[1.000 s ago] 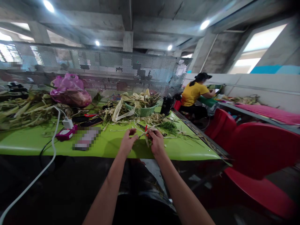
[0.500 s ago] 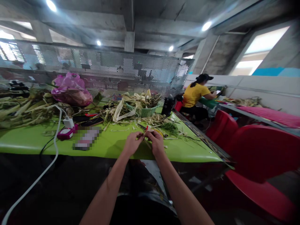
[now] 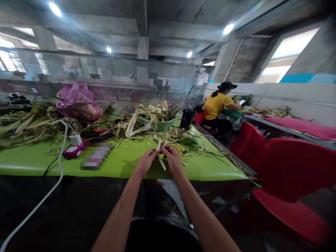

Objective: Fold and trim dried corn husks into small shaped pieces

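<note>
My left hand (image 3: 146,161) and my right hand (image 3: 172,159) are close together over the near edge of the green table (image 3: 34,157). Both pinch a pale dried leaf strip (image 3: 160,158) that stands up between them and hangs down below the fingers. Just beyond the hands lie a red-handled tool (image 3: 164,143) and a tuft of thin green stalks (image 3: 189,141). A green basket (image 3: 160,124) heaped with dried leaves stands farther back.
Dried leaves are piled at the left (image 3: 23,124), beside a pink plastic bag (image 3: 78,101). A white charger and cable (image 3: 75,139) and a pink device (image 3: 73,151) lie on the table. Red chairs (image 3: 288,168) stand at right. A person in a yellow shirt (image 3: 216,105) sits behind.
My hands have come together: the left hand moved right to join the right hand, and both now hold the leaf strip upright between them.
</note>
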Demonstrator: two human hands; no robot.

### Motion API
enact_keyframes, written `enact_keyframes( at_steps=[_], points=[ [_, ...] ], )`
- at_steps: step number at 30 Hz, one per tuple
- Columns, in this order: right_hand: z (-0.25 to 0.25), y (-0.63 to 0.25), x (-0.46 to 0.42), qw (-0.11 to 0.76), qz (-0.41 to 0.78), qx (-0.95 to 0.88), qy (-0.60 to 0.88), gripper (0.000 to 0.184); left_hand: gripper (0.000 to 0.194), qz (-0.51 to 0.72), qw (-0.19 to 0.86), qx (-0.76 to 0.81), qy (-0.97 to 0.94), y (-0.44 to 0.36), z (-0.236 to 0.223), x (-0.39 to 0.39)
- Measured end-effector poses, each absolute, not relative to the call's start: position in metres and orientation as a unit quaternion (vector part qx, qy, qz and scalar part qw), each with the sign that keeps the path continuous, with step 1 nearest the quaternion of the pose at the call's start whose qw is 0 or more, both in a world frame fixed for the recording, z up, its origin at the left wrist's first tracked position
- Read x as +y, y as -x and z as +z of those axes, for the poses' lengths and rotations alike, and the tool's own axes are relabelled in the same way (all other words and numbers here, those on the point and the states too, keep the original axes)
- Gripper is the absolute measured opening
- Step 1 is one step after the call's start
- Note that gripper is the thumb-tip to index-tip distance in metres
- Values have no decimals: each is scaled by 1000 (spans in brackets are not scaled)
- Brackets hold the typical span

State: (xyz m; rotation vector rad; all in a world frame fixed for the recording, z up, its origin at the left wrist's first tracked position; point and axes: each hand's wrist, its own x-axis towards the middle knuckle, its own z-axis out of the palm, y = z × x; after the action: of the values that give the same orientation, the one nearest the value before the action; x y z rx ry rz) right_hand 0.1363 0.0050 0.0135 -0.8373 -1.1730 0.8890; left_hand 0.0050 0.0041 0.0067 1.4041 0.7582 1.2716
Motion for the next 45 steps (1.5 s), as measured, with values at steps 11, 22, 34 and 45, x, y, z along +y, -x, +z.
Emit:
enact_keyframes(
  at_steps=[11, 22, 34, 45],
  points=[
    [8, -137, 9, 658, 402, -524, 362, 14, 26, 542, 481, 353, -592, -4, 6, 4],
    [5, -138, 9, 663, 381, -526, 373, 13, 27, 530, 492, 317, -614, -7, 2, 9],
    [14, -135, 3, 648, 382, -545, 371, 22, 15, 552, 447, 378, -594, -7, 0, 12],
    [6, -139, 11, 691, 380, -496, 363, 20, 31, 541, 579, 334, -512, 2, 4, 8]
  ],
)
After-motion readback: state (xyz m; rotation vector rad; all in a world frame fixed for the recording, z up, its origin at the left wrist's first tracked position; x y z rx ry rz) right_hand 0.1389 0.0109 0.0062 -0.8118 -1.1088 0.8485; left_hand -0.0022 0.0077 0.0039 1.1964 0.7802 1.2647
